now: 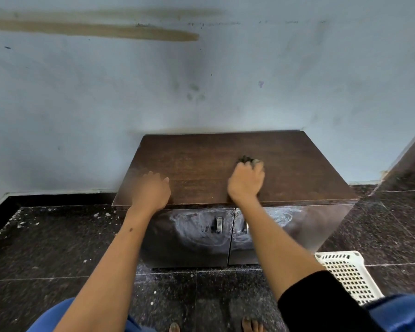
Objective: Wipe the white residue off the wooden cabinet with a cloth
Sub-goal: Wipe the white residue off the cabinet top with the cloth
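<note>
White residue (197,230) smeared across cabinet doors, part hidden behind right forearm. Left hand (151,191) flat, fingers relaxed, on wooden cabinet (201,159) top. Right hand (246,180) clenched round dark cloth (246,160), mostly hidden; long axis unreadable.

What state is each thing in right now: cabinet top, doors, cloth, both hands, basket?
Cabinet top: mostly clean.
Doors: closed, smeared with white residue.
Cloth: bunched on the top, under the right hand.
Right hand: grips the cloth.
Left hand: flat on the top.
Basket: on the floor.
</note>
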A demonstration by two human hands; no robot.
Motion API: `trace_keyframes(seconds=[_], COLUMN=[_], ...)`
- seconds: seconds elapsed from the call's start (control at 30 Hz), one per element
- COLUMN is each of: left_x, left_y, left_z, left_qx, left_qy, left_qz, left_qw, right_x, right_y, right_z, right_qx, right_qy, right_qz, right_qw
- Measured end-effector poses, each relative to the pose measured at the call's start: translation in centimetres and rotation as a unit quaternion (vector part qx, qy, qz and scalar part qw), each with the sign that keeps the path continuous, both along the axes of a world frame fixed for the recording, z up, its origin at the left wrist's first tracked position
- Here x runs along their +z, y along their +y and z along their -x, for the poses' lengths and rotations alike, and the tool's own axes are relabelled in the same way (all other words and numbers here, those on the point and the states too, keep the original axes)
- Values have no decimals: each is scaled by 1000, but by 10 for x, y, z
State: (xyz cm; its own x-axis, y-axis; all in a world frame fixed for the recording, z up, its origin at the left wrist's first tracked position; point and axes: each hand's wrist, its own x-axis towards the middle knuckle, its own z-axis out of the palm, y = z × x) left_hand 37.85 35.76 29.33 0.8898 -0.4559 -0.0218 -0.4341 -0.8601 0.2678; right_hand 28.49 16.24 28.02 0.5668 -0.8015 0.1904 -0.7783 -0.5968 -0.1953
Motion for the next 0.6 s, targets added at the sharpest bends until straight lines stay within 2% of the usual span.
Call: trace_keyframes(seconds=[0.13, 0.2, 0.3, 0.47, 0.6], left_x=[0, -2, -7, -10, -7], left_y=[-12, -18, -22, -22, -20], left_z=[10, 13, 16, 19, 16], left_qx=[-21, -29, -30, -32, -38], left_qy=[9, 9, 3, -8, 1], left_qz=[-6, -12, -25, -33, -14], left_qw=[1000, 999, 999, 999, 999], right_x=[-2, 0, 6, 7, 4], right_y=[56, 52, 21, -50, -49], right_z=[-5, 4, 21, 64, 55], right_qx=[185, 224, 157, -48, -87], right_qy=[-13, -20, -36, -42, -9], right_qz=[21, 21, 2, -18, -29], right_qw=[982, 974, 987, 998, 996])
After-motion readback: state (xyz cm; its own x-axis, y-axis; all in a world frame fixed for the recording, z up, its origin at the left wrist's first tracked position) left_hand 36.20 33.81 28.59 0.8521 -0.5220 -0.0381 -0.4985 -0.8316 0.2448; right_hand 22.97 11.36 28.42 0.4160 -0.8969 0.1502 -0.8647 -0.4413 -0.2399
